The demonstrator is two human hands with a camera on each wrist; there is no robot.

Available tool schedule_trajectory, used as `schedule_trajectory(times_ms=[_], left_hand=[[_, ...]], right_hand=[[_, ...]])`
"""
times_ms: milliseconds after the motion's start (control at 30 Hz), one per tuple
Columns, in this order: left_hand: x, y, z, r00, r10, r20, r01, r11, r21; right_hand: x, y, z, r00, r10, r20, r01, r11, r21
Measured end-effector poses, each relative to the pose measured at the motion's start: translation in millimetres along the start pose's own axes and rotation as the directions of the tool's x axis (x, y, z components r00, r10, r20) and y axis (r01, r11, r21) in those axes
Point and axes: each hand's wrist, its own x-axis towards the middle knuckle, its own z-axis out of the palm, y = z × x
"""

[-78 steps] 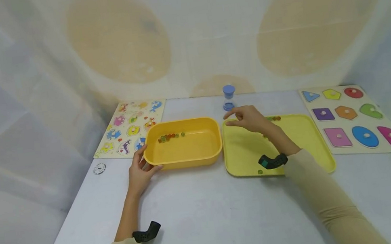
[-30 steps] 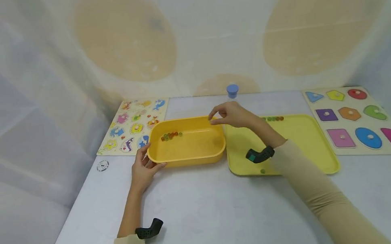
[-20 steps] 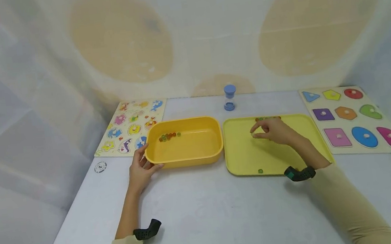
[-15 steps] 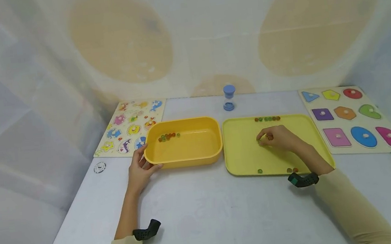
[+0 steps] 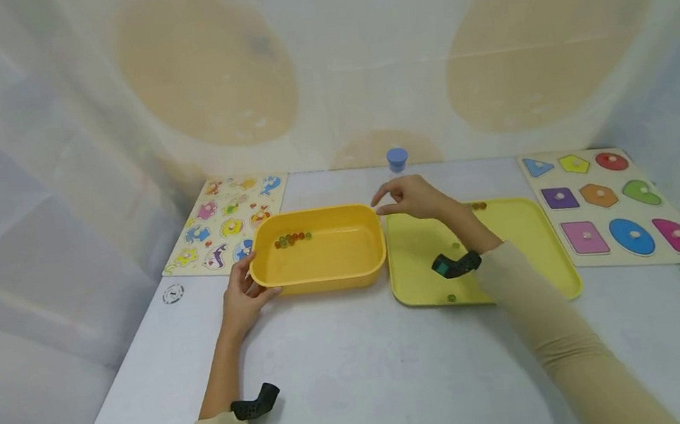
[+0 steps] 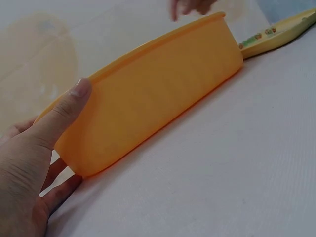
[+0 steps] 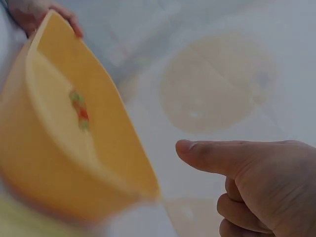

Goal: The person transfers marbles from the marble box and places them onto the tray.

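Beads, red, orange and green, lie in a short cluster inside the yellow basin, left of the centre of the frame. The left hand grips the basin's left end, with the thumb on the near wall. The right hand is above the upper right corner of the basin, not touching the rim in the left wrist view; its thumb and forefinger are slightly parted, and I cannot tell if a bead is between them. Just right of the basin is a yellow tray with more beads, partly covered by the right arm. A board with animal shapes is at left, a board with geometric shapes at right.
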Motion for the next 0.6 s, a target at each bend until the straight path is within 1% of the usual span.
schedule_trajectory(times_ms=[67, 167, 300, 367, 467, 600], left_hand=[[-0.2, -0.8, -0.1, 1.000, 0.004, 0.002, -0.004, 1.000, 0.000], [0.2, -1.8, -0.9, 1.000, 0.004, 0.002, -0.004, 1.000, 0.002], [-0.5, -0.9, -2.5, 1.000, -0.013, 0.003, 0.013, 1.000, -0.005], [-1.8, 2.6, -2.9, 1.000, -0.016, 0.007, 0.016, 1.000, -0.017], [-3.8, 10.7, -2.4, 1.000, -0.011, 0.017, 0.012, 1.000, -0.029], [-4.8, 19.3, -1.3, 1.000, -0.004, 0.031, 0.005, 1.000, -0.028]], right_hand=[[25, -16, 10, 0.999, -0.013, 0.044, 0.013, 1.000, 0.016], [59, -32, 30, 0.994, -0.042, 0.101, 0.040, 0.999, 0.023], [91, -41, 61, 0.984, -0.057, 0.168, 0.056, 0.998, 0.011], [101, -42, 75, 0.978, -0.044, 0.202, 0.046, 0.999, -0.006], [111, -40, 91, 0.971, -0.014, 0.237, 0.027, 0.998, -0.052], [116, -36, 105, 0.967, 0.028, 0.252, 0.004, 0.992, -0.126]])
